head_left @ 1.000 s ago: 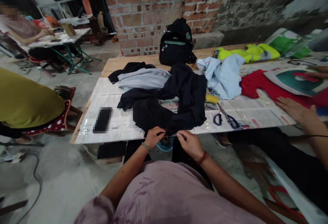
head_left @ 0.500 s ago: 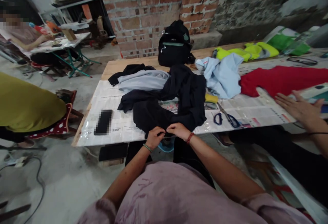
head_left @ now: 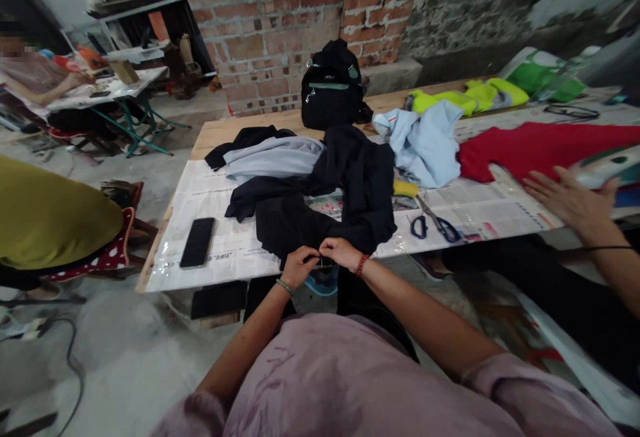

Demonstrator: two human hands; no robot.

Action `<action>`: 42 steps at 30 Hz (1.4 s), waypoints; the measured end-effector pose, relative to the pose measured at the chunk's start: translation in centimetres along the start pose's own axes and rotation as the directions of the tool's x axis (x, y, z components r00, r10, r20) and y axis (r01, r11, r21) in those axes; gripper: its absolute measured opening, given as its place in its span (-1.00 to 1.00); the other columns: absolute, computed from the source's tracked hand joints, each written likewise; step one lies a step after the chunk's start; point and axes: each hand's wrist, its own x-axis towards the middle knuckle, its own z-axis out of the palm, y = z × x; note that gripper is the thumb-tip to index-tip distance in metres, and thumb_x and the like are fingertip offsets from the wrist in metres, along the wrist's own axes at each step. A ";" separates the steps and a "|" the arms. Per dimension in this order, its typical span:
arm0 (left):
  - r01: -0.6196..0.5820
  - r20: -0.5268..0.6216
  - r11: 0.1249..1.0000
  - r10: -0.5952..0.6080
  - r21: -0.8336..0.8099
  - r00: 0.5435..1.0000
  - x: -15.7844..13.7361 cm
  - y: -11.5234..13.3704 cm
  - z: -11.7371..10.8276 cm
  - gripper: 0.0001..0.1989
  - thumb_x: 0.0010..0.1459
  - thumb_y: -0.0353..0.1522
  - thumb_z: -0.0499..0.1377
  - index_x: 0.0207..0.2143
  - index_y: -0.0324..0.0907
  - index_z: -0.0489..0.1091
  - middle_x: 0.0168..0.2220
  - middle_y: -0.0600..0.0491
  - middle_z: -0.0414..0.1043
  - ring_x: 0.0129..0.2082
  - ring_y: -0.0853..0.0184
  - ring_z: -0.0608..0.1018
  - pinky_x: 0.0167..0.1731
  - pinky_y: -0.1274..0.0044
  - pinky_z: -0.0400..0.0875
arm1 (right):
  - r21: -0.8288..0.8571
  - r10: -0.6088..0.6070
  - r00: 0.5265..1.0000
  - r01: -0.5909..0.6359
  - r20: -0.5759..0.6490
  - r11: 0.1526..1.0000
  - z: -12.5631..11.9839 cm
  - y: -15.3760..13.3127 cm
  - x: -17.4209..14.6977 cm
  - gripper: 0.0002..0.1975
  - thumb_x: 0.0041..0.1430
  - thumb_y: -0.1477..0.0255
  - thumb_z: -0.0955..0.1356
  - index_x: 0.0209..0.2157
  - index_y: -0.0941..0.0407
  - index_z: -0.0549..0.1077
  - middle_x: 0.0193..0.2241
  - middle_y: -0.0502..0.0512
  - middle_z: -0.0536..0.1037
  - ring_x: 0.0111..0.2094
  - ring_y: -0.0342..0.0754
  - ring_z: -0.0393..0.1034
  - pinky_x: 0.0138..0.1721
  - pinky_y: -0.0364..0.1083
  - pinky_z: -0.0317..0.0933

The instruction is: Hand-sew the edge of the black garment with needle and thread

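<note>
A black garment (head_left: 367,187) lies spread on the newspaper-covered table, its near edge at the table's front. My left hand (head_left: 299,265) pinches that edge, with a green bracelet on its wrist. Close beside it, fingertips almost touching, my right hand (head_left: 341,252) is closed on the same edge and wears a red bead bracelet. Something thin and pale shows between the fingertips; I cannot tell what it is. Below the hands, a blue basin (head_left: 321,284) is partly hidden under the table edge. Dark-handled scissors (head_left: 439,222) lie to the right of the garment.
A phone (head_left: 198,242) lies at the left. Behind the garment are a grey cloth (head_left: 275,157), a black backpack (head_left: 331,87) and a light-blue garment (head_left: 425,144). At right, a co-worker's hand (head_left: 573,200) rests on red fabric (head_left: 540,147) beside an iron (head_left: 613,165).
The view has shifted slightly, moving most things a little left. My hands stay together at the garment's edge, and a thin pale bit now shows between them. The iron is further into view.
</note>
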 end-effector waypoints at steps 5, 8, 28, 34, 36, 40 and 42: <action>0.047 0.048 0.999 -0.046 -0.011 0.998 0.2 -0.3 -0.2 -0.91 -0.02 -0.44 0.13 -0.40 -0.18 0.40 -0.40 0.11 0.43 -0.37 0.43 0.44 -0.31 0.59 0.31 | 0.140 0.097 0.995 -0.097 0.009 0.985 0.1 -0.2 0.4 -0.95 -0.15 0.55 0.31 -0.62 0.20 0.34 -0.77 -0.13 0.30 -0.72 -0.30 0.14 -0.67 -0.28 -0.03; 0.064 0.070 0.998 -0.063 -0.008 0.996 0.2 -0.4 -0.4 -0.90 -0.02 -0.43 0.13 -0.39 -0.17 0.40 -0.41 0.12 0.43 -0.40 0.44 0.44 -0.34 0.60 0.32 | 0.177 0.117 0.993 -0.114 -0.009 0.978 -0.1 -0.2 0.6 -0.93 -0.12 0.55 0.30 -0.61 0.20 0.32 -0.73 -0.10 0.36 -0.74 -0.31 0.15 -0.70 -0.29 -0.03; 0.076 0.078 0.995 -0.071 -0.062 0.994 0.4 -0.6 -0.4 -0.91 -0.03 -0.43 0.14 -0.40 -0.18 0.41 -0.40 0.11 0.44 -0.39 0.43 0.45 -0.31 0.58 0.33 | 0.391 0.159 0.987 -0.136 -0.027 0.910 2.2 -0.3 1.8 -0.89 -0.01 0.55 0.23 -0.57 0.16 0.21 -0.81 -0.19 0.27 -0.88 -0.35 -0.06 -0.84 -0.31 -0.26; 0.063 0.096 0.996 -0.057 -0.067 0.994 0.4 -0.6 -0.4 -0.90 -0.03 -0.43 0.13 -0.40 -0.18 0.40 -0.40 0.10 0.43 -0.37 0.42 0.45 -0.30 0.57 0.32 | 0.428 0.158 0.987 -0.147 0.010 0.892 1.8 0.0 1.6 -0.91 -0.02 0.51 0.26 -0.55 0.17 0.24 -0.78 -0.17 0.30 -0.87 -0.35 -0.02 -0.83 -0.30 -0.20; 0.057 0.075 0.996 -0.052 -0.064 0.996 0.3 -0.5 -0.5 -0.90 -0.03 -0.43 0.12 -0.40 -0.18 0.40 -0.40 0.10 0.44 -0.37 0.42 0.45 -0.29 0.56 0.32 | 0.461 0.136 0.987 -0.158 0.080 0.873 1.1 -0.1 1.2 -0.94 -0.04 0.50 0.29 -0.51 0.18 0.27 -0.73 -0.13 0.36 -0.83 -0.32 0.09 -0.82 -0.30 -0.15; 0.036 0.027 0.998 -0.035 -0.047 0.999 0.2 -0.6 -0.4 -0.90 -0.03 -0.46 0.12 -0.41 -0.17 0.40 -0.39 0.11 0.43 -0.36 0.42 0.45 -0.29 0.57 0.32 | 0.484 0.105 0.982 -0.170 0.157 0.858 -0.2 -0.1 0.2 -0.85 -0.14 0.54 0.34 -0.43 0.19 0.30 -0.62 -0.04 0.46 -0.74 -0.26 0.28 -0.79 -0.31 -0.10; 0.037 0.023 0.999 -0.037 -0.031 0.999 0.3 -0.6 -0.3 -0.90 -0.04 -0.47 0.12 -0.42 -0.17 0.40 -0.41 0.11 0.42 -0.38 0.43 0.44 -0.31 0.58 0.32 | 0.426 0.102 0.989 -0.138 0.105 0.894 -0.4 0.2 -0.2 -0.89 -0.14 0.54 0.34 -0.48 0.20 0.32 -0.64 -0.05 0.45 -0.74 -0.26 0.28 -0.80 -0.31 -0.12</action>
